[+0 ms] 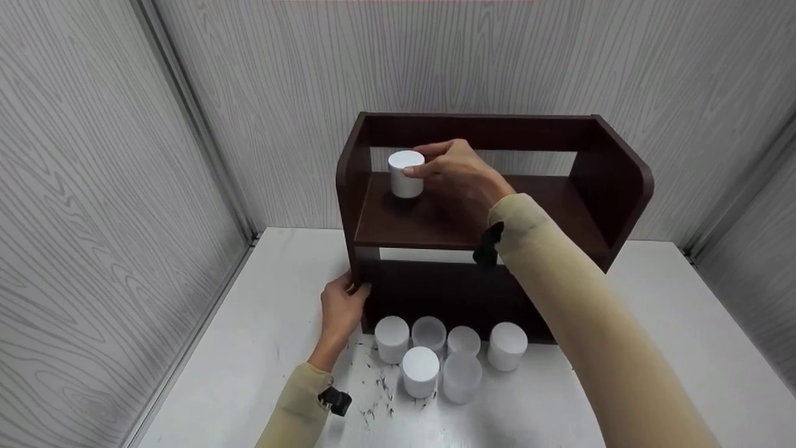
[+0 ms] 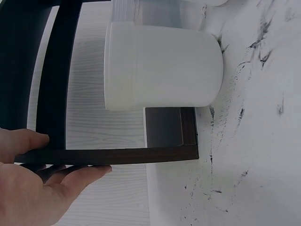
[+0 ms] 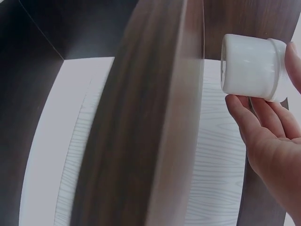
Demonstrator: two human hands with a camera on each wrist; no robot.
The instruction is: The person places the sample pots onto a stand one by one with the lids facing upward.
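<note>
A small white jar (image 1: pixel 405 182) is pinched between the thumb and fingers of my right hand (image 1: pixel 459 167), upright and close over the upper board (image 1: pixel 398 227) of a dark brown desk shelf, near its left end. In the right wrist view the jar (image 3: pixel 249 66) shows a rimmed lid, with the fingers (image 3: pixel 251 125) along its side. Lower down, my left hand (image 1: pixel 342 308) grips the front edge of the shelf's left side panel (image 2: pixel 127 155), thumb on the inner face and fingers outside, as the left wrist view shows.
On the white table (image 1: pixel 267 348), white lidded jars (image 1: pixel 420 373) and translucent cups (image 1: pixel 462 377) stand in a cluster before the shelf. Dark scuff marks (image 1: pixel 382 389) lie beside them. Grey wood-grain walls (image 1: pixel 280 93) enclose the back and sides.
</note>
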